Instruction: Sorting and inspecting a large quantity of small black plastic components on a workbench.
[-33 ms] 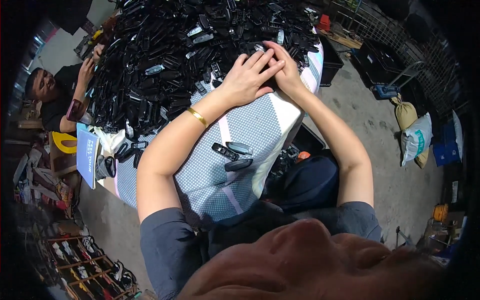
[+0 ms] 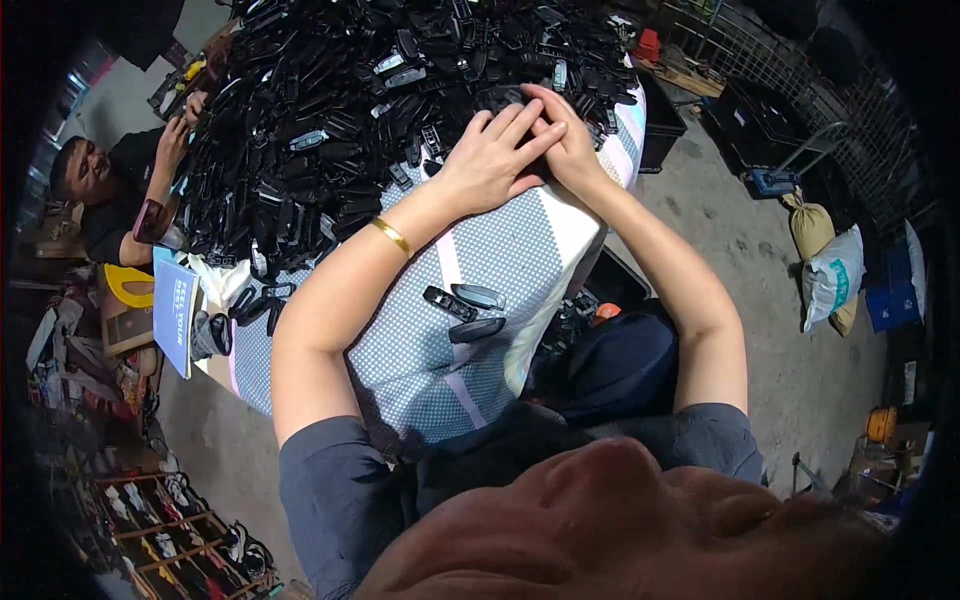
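Observation:
A big heap of black oblong plastic casings (image 2: 290,130), resembling key fob shells, covers the far part of the table. My left hand (image 2: 492,160) lies at the heap's near edge, fingers stretched out and apart. Against it rests my right hand (image 2: 568,148), its fingers extended and partly covered by the left ones. Whatever lies under the palms is hidden. Nearer to me on the patterned cloth (image 2: 400,345) sit three separate pieces: an open-framed black casing (image 2: 450,302), a grey-faced casing (image 2: 479,296) and a smooth black shell (image 2: 477,330).
A blue booklet (image 2: 174,318) stands at the table's left edge, beside crumpled white material (image 2: 222,280). Another person (image 2: 125,190) works at the heap's far left. Black crates (image 2: 755,125) and sacks (image 2: 835,270) stand on the floor to the right.
Both hands have shifted very slightly toward me. A pale glint by the fingertips no longer shows. The three separate pieces have not moved.

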`<state>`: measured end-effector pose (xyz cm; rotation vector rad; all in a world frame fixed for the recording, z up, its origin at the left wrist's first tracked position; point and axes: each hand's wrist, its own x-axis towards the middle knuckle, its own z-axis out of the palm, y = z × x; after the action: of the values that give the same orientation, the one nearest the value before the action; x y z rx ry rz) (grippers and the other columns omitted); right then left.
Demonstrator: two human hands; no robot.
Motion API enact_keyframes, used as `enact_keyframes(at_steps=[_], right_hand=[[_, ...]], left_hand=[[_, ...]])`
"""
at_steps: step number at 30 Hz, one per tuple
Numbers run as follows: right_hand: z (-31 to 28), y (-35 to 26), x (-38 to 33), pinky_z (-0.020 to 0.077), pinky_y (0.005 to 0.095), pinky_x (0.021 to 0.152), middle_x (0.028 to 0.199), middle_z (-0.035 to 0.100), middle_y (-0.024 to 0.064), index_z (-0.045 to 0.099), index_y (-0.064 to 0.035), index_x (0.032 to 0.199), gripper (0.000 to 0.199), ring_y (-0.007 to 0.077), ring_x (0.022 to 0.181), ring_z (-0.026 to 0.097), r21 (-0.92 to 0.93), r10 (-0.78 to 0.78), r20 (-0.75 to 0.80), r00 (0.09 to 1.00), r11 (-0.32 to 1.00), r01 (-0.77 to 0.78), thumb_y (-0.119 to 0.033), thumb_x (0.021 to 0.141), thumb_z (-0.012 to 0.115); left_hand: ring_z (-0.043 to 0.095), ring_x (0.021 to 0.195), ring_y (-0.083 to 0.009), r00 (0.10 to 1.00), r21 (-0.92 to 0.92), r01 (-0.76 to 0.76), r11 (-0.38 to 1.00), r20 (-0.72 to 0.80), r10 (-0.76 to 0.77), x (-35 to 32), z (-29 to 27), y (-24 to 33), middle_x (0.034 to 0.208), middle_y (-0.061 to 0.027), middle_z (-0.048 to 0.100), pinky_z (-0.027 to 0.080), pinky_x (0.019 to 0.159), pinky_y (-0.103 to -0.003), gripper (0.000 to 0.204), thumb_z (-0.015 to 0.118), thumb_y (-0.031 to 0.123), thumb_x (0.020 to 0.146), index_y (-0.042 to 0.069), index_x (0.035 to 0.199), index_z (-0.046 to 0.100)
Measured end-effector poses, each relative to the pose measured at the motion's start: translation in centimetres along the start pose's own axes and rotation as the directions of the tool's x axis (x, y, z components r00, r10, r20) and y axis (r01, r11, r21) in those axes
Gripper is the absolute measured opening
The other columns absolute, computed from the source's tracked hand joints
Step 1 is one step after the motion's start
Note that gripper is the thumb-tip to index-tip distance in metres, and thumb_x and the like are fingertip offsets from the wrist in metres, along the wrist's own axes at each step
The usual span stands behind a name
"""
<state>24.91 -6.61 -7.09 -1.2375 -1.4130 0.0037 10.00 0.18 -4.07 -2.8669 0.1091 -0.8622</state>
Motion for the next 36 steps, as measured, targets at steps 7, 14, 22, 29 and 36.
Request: enact_keyframes(at_steps=[7, 14, 22, 29, 36], right_hand=[[2.4, -1.7, -0.3, 0.0384, 0.0383, 0.095, 0.116, 0.055, 0.0181, 0.055, 0.0019, 0.111, 0.033, 0.0332, 0.110, 0.050, 0.005, -0.081, 0.023, 0.996, 0.997, 0.081, -0.012, 0.082, 0.048], [4.4, -3.1, -0.4, 0.0388, 0.0397, 0.095, 0.113, 0.057, 0.0165, 0.058, 0.0009, 0.107, 0.030, 0.0326, 0.109, 0.051, 0.014, -0.150, 0.056, 0.987, 0.989, 0.149, -0.011, 0.081, 0.049], [1.2, -3.2, 0.6, 0.0408, 0.0400, 0.090, 0.109, 0.059, 0.0145, 0.062, -0.0015, 0.100, 0.028, 0.0313, 0.102, 0.054, -0.202, -0.406, -0.041, 0.913, 0.898, 0.391, -0.005, 0.078, 0.047], [-9.9, 7.8, 2.6, 0.0354, 0.0378, 0.096, 0.121, 0.050, 0.0219, 0.060, -0.0076, 0.112, 0.043, 0.0343, 0.113, 0.047, -0.574, -0.158, -0.373, 0.914, 0.813, -0.093, -0.036, 0.081, 0.062], [-4.1, 5.8, 1.8, 0.0307, 0.0394, 0.101, 0.129, 0.043, 0.0236, 0.049, -0.0074, 0.125, 0.067, 0.0370, 0.121, 0.040, -0.492, 0.057, -0.219, 0.974, 0.856, -0.161, -0.046, 0.074, 0.067]], left_hand=[[0.043, 0.108, -0.0311, 0.994, 0.009, 0.078, 0.997, -0.071, -0.078, -2.5, -1.4, 0.0, 0.120, -0.0165, 0.043, 0.034, 0.091, -0.042, 0.076, 0.070, 0.027, 0.068, 0.013, 0.135, 0.036], [0.042, 0.107, -0.0294, 0.973, 0.098, 0.226, 0.969, -0.071, -0.220, -4.8, -3.2, 1.1, 0.117, -0.0154, 0.043, 0.028, 0.095, -0.047, 0.080, 0.073, 0.031, 0.063, 0.011, 0.133, 0.038], [0.018, 0.135, -0.0292, 0.991, 0.158, 0.134, 0.978, 0.000, -0.135, -3.7, -2.7, 1.7, 0.145, -0.0138, 0.023, 0.014, 0.104, -0.057, 0.084, 0.067, 0.046, 0.068, 0.010, 0.136, 0.033], [0.023, 0.134, -0.0230, 0.972, 0.157, -0.178, 0.971, 0.184, 0.149, -0.6, -2.6, 2.3, 0.143, -0.0059, 0.030, 0.012, 0.104, -0.059, 0.054, 0.056, 0.034, 0.082, 0.023, 0.132, 0.040], [0.035, 0.126, -0.0285, 0.962, 0.076, -0.059, 0.995, 0.270, 0.036, 0.5, -1.3, 2.4, 0.128, -0.0106, 0.045, 0.018, 0.104, -0.056, 0.045, 0.054, 0.033, 0.083, 0.015, 0.124, 0.048]])
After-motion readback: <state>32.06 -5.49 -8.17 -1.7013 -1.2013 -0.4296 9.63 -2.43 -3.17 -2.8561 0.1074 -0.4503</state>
